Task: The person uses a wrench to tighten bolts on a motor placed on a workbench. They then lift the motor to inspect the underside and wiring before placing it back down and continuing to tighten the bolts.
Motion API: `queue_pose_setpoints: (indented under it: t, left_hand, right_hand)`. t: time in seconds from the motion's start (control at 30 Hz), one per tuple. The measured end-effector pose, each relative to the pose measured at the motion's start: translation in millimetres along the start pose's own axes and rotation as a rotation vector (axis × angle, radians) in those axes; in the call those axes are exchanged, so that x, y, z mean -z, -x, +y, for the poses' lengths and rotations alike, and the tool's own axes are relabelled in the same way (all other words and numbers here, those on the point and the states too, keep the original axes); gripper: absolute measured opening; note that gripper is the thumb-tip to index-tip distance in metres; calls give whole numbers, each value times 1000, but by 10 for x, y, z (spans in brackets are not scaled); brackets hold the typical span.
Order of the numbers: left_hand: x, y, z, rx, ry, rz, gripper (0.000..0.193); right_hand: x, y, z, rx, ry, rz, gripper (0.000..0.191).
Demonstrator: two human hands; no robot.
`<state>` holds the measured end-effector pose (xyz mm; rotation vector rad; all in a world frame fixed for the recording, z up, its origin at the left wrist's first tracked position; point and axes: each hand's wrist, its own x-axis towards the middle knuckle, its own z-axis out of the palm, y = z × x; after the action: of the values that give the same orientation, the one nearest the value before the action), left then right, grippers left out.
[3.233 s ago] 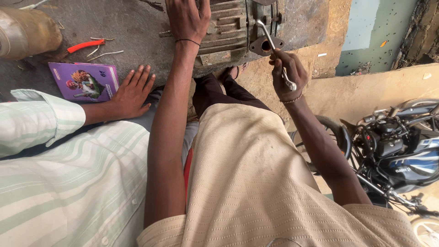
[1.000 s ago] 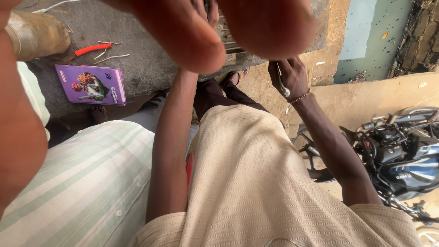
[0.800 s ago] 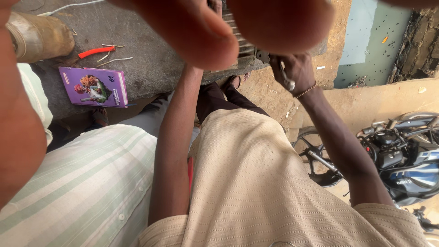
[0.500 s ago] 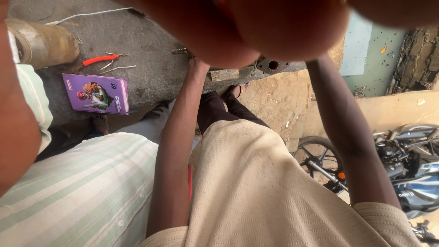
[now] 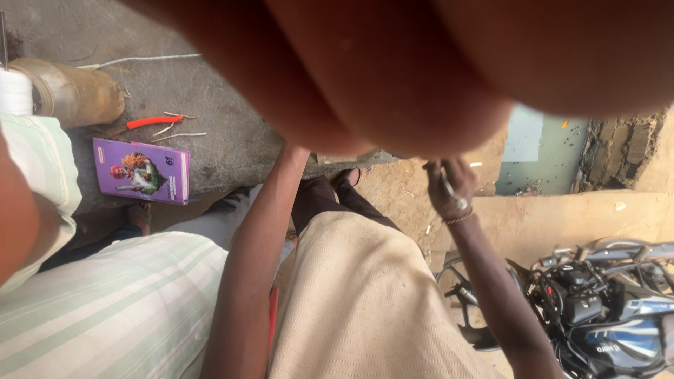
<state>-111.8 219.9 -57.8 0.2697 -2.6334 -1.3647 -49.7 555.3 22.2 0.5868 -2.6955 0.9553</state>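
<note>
Closer now, a blurred mass hides the machine and the left hand; its fingers' state cannot be told. Left on the surface (image 5: 232, 140) lie a purple book (image 5: 142, 170) and red-handled pliers (image 5: 153, 121). The left forearm (image 5: 253, 260) reaches straight up. The right hand (image 5: 451, 193), raised, pinches a metal tool (image 5: 453, 195); a motorcycle (image 5: 597, 309) stands right.

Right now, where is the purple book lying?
In the head view the purple book lies flat at the left on the grey concrete slab, just below the red-handled pliers and right of the tan cylinder.
</note>
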Motion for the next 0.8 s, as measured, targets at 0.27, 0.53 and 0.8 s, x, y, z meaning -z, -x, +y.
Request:
queue_pose_setpoints:
  t: [0.27,0.53,0.8]
  left_hand:
    - [82,317,-68,30,57,-51,39]
    - [88,392,-156,55,60,-48,40]
    - [22,404,-301,62,56,-9,40]
  right_hand:
    - [-239,107,-293,70,-25,16,10]
    - [-69,-234,-560,174,11,-92,9]
    - [-497,-1294,193,-98,29,-219,12]
